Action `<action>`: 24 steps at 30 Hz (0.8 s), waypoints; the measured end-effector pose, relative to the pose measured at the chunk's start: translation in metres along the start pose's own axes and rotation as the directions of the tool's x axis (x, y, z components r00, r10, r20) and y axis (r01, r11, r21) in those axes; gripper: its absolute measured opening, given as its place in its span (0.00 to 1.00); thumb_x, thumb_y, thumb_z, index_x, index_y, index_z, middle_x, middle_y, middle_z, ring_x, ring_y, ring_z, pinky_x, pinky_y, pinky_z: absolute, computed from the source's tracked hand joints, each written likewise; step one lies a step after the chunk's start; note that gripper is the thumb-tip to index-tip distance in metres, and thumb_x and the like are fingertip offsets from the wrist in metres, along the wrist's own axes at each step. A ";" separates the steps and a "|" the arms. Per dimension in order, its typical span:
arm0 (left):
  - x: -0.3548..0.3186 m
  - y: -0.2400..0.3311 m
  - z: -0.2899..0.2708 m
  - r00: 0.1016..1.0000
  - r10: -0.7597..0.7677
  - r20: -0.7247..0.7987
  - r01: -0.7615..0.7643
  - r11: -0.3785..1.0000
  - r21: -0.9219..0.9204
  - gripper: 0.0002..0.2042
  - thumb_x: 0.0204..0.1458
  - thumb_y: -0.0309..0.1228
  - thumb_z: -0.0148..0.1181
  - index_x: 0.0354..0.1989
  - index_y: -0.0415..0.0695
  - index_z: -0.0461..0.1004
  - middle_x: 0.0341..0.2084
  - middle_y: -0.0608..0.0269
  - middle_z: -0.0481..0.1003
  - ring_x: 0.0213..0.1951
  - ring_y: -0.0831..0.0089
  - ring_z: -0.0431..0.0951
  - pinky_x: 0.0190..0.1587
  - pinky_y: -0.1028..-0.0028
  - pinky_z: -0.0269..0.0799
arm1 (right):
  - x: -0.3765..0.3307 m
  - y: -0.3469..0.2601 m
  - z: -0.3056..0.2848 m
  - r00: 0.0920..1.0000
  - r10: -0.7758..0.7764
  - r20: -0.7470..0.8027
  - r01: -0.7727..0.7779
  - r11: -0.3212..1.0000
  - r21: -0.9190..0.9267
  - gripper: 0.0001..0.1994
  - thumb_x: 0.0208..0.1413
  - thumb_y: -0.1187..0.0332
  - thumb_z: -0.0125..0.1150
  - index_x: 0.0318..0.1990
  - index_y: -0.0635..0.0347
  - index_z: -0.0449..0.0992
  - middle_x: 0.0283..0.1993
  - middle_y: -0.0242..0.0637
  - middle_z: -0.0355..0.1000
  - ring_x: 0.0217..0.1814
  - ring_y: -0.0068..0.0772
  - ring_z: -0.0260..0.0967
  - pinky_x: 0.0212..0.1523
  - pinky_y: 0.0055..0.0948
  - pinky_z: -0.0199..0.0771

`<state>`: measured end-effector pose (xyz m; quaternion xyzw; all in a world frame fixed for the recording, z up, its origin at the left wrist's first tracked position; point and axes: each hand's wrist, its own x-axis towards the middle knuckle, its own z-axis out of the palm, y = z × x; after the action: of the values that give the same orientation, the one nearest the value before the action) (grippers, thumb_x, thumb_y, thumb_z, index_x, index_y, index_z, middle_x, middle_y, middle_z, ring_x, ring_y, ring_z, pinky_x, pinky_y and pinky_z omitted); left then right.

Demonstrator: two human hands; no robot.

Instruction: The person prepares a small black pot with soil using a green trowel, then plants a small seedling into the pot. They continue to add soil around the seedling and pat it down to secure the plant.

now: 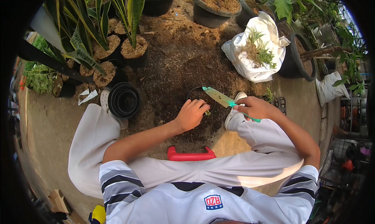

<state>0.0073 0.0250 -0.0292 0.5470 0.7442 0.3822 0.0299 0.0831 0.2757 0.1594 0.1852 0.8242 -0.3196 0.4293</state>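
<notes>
My left hand (191,114) rests over a small black pot (194,93) that stands in a heap of dark soil, fingers curled around a small green seedling (207,112) at the pot's rim. My right hand (254,108) grips the handle of a green trowel (220,98). The soil-smeared blade points left, over the pot's right edge. Both hands are close together above the pot.
A stack of empty black pots (124,100) sits to the left. A white sack of seedlings (256,48) lies at the back right. Potted snake plants (117,36) stand at the back left, large soil-filled pots (215,5) behind. A red stool edge (190,154) shows between my knees.
</notes>
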 end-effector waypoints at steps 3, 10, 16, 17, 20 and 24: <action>0.009 -0.006 -0.008 0.995 -0.026 0.099 0.029 0.999 -0.035 0.20 0.45 0.20 0.65 0.49 0.47 0.75 0.41 0.62 0.73 0.46 0.62 0.77 0.48 0.62 0.69 | -0.014 0.006 -0.005 1.000 0.009 -0.018 -0.009 1.000 -0.021 0.23 0.71 0.53 0.51 0.52 0.67 0.78 0.26 0.39 0.77 0.28 0.28 0.78 0.32 0.33 0.75; 0.035 -0.027 -0.023 0.976 -0.126 0.175 0.141 0.987 -0.072 0.16 0.55 0.31 0.67 0.50 0.44 0.72 0.42 0.54 0.77 0.44 0.51 0.80 0.45 0.55 0.75 | -0.025 0.026 -0.004 0.999 0.029 -0.020 -0.030 0.998 -0.051 0.20 0.71 0.55 0.51 0.46 0.67 0.78 0.27 0.37 0.76 0.26 0.28 0.75 0.31 0.34 0.73; 0.047 -0.040 -0.039 0.887 -0.379 0.265 0.435 0.879 -0.197 0.18 0.58 0.34 0.68 0.50 0.41 0.70 0.36 0.47 0.79 0.40 0.48 0.81 0.40 0.55 0.73 | -0.029 0.019 0.002 0.999 -0.016 -0.031 0.012 0.991 -0.136 0.19 0.69 0.56 0.53 0.46 0.65 0.79 0.25 0.39 0.77 0.26 0.31 0.77 0.33 0.35 0.74; 0.050 -0.040 -0.042 0.861 -0.415 0.293 0.480 0.854 -0.202 0.18 0.58 0.35 0.68 0.50 0.41 0.70 0.35 0.47 0.79 0.40 0.49 0.82 0.40 0.56 0.73 | -0.030 0.017 0.001 0.999 -0.028 -0.028 0.023 0.986 -0.166 0.19 0.69 0.55 0.53 0.47 0.64 0.80 0.24 0.39 0.77 0.27 0.32 0.77 0.33 0.36 0.74; 0.050 -0.042 -0.039 0.871 -0.408 0.275 0.467 0.860 -0.206 0.17 0.59 0.35 0.67 0.50 0.40 0.70 0.35 0.48 0.79 0.39 0.52 0.82 0.39 0.57 0.73 | -0.027 0.016 0.008 0.998 -0.049 -0.050 0.037 0.974 -0.225 0.19 0.68 0.55 0.54 0.50 0.63 0.80 0.23 0.44 0.78 0.29 0.42 0.79 0.36 0.42 0.76; 0.051 -0.041 -0.036 0.876 -0.400 0.270 0.459 0.863 -0.212 0.17 0.60 0.35 0.67 0.51 0.40 0.70 0.35 0.48 0.79 0.39 0.52 0.82 0.39 0.58 0.73 | -0.018 0.030 0.024 0.958 -0.238 -0.160 0.154 0.898 -0.413 0.20 0.68 0.54 0.53 0.52 0.62 0.80 0.27 0.50 0.78 0.33 0.54 0.79 0.40 0.49 0.76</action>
<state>-0.0622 0.0438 -0.0099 0.3955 0.7809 0.4012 0.2699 0.1246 0.2805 0.1529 0.0422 0.9261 -0.1670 0.3356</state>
